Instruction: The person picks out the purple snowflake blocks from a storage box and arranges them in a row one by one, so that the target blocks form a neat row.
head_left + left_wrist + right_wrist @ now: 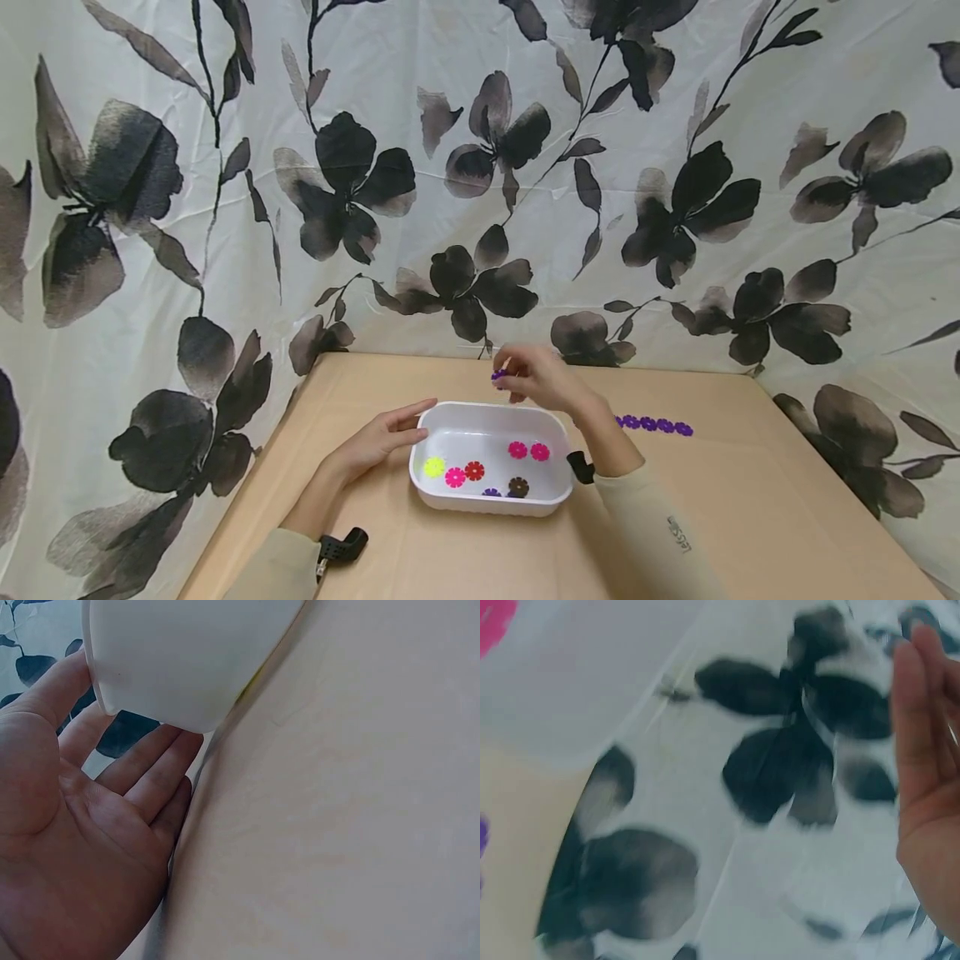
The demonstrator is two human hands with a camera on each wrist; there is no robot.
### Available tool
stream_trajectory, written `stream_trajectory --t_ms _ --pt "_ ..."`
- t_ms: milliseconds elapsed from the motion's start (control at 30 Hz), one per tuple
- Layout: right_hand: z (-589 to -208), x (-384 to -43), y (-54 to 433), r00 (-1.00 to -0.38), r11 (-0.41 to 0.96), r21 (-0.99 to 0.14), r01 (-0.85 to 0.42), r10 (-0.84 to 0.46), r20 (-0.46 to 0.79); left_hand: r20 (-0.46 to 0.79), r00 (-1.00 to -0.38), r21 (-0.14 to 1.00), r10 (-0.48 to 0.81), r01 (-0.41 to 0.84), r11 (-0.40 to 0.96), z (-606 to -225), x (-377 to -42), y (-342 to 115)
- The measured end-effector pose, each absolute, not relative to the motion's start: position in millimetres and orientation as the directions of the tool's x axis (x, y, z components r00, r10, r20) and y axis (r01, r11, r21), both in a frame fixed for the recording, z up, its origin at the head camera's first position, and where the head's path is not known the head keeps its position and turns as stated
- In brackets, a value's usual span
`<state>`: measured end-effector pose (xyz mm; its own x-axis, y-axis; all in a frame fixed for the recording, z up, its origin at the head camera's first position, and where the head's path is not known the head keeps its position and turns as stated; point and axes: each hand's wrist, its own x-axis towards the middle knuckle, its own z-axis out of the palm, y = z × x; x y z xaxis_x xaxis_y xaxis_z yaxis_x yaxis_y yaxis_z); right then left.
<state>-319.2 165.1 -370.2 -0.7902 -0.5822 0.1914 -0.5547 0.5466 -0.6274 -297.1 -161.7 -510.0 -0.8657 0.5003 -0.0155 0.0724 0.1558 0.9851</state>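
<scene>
A white plastic tub (491, 504) stands on the table with small flower-shaped discs inside: a yellow disc (434, 467), a red disc (474, 471), a brown disc (518, 487), several pink ones and a purple one partly hidden by the near wall. My left hand (378, 440) holds the tub's left end, thumb at the rim and fingers against the outer wall (172, 667). Above the tub's far edge, my right hand (543, 379) pinches a purple flower-shaped disc (498, 379) between thumb and fingers. In the right wrist view that disc is hidden.
Right of the tub, a row of purple discs (657, 425) lies on the tan table (750, 500), its left end hidden by my right arm. A white cloth (570, 275) with dark flowers hangs behind the table.
</scene>
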Motion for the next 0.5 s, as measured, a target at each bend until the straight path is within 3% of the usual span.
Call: stream_trajectory --t_ms 100,200,367,500 --pt "-374 -323 196 -0.833 0.453 -0.717 -0.531 -0.433 0.343 -0.013 -0.867 0.986 0.499 0.072 0.151 -511 -297 -163" --pt "-388 -326 231 -0.875 0.356 -0.804 -0.476 -0.283 0.393 -0.013 -0.865 0.986 0.502 0.073 0.152 -512 -297 -164" --pt "-413 -323 288 -0.946 0.052 -0.945 -0.324 -0.013 0.324 -0.013 -0.86 0.984 0.51 0.08 0.16 -512 -297 -164" --pt "-424 -321 325 -0.959 -0.272 -0.931 -0.246 0.206 0.193 -0.02 -0.862 0.984 0.507 0.072 0.162 -511 -297 -164"
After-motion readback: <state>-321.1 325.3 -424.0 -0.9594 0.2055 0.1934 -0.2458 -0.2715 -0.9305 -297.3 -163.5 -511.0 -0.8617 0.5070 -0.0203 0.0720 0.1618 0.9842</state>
